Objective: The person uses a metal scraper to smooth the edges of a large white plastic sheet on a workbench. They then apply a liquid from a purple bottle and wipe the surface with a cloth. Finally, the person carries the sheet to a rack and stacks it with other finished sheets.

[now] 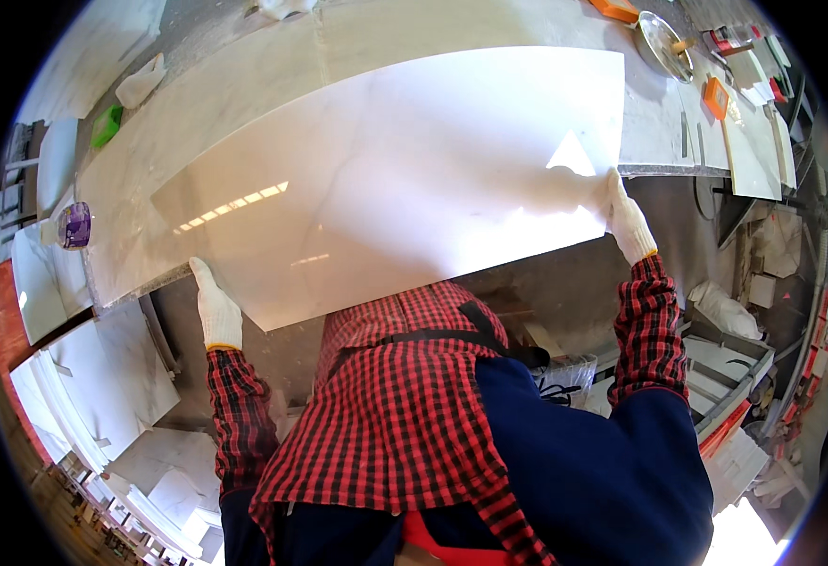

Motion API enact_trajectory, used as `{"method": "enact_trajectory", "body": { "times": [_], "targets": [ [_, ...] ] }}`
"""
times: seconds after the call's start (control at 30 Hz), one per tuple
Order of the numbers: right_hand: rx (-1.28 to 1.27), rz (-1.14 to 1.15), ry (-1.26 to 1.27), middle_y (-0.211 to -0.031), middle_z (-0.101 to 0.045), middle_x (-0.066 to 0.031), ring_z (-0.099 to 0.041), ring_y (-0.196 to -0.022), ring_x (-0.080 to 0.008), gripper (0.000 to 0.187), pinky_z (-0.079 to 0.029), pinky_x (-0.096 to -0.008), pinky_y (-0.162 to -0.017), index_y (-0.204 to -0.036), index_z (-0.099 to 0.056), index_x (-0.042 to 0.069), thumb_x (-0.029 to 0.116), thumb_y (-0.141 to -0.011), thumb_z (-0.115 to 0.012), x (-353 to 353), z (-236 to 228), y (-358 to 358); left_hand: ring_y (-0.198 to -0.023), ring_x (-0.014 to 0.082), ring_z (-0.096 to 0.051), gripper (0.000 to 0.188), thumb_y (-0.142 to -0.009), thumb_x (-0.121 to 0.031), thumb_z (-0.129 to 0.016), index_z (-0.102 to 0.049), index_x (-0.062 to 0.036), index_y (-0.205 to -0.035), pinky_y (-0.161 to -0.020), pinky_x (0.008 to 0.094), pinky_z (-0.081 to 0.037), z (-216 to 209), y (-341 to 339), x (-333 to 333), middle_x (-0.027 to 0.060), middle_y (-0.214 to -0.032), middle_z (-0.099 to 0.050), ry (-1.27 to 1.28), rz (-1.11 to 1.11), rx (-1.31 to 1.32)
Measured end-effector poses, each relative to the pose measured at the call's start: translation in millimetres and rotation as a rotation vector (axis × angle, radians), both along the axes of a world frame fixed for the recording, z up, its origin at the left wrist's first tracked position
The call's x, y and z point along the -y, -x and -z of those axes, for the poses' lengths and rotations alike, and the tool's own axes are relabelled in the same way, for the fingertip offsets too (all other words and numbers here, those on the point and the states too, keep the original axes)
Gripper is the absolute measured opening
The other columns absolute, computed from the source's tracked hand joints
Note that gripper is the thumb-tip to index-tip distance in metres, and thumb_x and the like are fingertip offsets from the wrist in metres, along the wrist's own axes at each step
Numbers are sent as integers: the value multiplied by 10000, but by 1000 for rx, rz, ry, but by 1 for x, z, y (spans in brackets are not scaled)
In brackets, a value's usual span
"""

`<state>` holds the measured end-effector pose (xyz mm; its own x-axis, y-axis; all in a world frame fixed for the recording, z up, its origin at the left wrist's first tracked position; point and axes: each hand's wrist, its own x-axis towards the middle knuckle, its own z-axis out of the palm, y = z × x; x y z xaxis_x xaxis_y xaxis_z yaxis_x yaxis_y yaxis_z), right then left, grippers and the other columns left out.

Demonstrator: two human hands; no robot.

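A large glossy white marble-look slab [414, 179] lies tilted across the view, its near edge jutting past the worktable [122, 226] toward my body. My left hand [218, 307], in a white knit glove, holds the slab's left end close to its near corner; the fingers are partly hidden by the slab. At the opposite end my right hand [628, 219], gloved alike, grips the right edge, with fingertips partly out of sight. Bright window reflections show on the polished face.
Around the table lie a purple-labelled container [74, 225], a green block [107, 125], a metal bowl [664, 47] with a stick in it and an orange box-like tool [716, 97]. More white slabs [117, 377] stand at the lower left. A metal frame [730, 368] stands at right.
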<state>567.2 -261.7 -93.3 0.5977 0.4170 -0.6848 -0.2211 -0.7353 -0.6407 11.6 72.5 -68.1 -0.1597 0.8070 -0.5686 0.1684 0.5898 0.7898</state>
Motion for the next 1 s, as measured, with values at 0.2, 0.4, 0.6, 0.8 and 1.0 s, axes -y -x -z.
{"method": "enact_trajectory", "body": {
  "times": [0.2, 0.4, 0.6, 0.8, 1.0],
  "targets": [
    [-216, 198, -366, -1267, -611, -60, -573, -1155, -142, 724, -457, -272, -1002, -1384, -506, -59, 577, -1038, -471, 12, 34, -6, -1014, 159, -596, 860, -960, -741, -446, -603, 36, -1291, -885, 280, -494, -11, -14, 5, 53, -1182, -647, 27, 40, -189],
    [-21, 113, -337, -1243, -617, -26, -566, -1101, -106, 624, -459, -260, -946, -1348, -566, -17, 526, -1048, -495, 7, 26, 7, -978, 152, -595, 906, -950, -775, -405, -608, 41, -1288, -838, 280, -504, 18, 5, 1, 47, -1166, -648, -90, -30, -167],
    [44, 54, -337, -979, -716, -68, -628, -831, -143, 565, -513, -309, -747, -1206, -681, -41, 471, -990, -583, 66, 61, 44, -1198, 208, -577, 841, -1002, -694, -386, -527, 34, -1398, -1013, 295, -466, 13, 1, -5, 85, -1359, -597, -57, -2, -111],
    [98, -722, 122, -1050, -740, -153, -705, -980, -287, 400, -537, -367, -880, -1165, -709, 19, 354, -958, -634, 160, 86, 63, -1153, 212, -602, 928, -972, -758, -358, -562, 59, -1362, -992, 297, -474, 20, 12, -5, 106, -1294, -642, -58, 27, -173],
    [-40, 13, 135, -917, -719, -61, -635, -777, -131, 401, -511, -288, -741, -1149, -704, -14, 333, -975, -606, 131, 91, 41, -1231, 240, -576, 933, -991, -751, -276, -532, 43, -1410, -1043, 309, -442, 27, 22, -4, 133, -1367, -612, -47, 35, -144]
  ]
}}
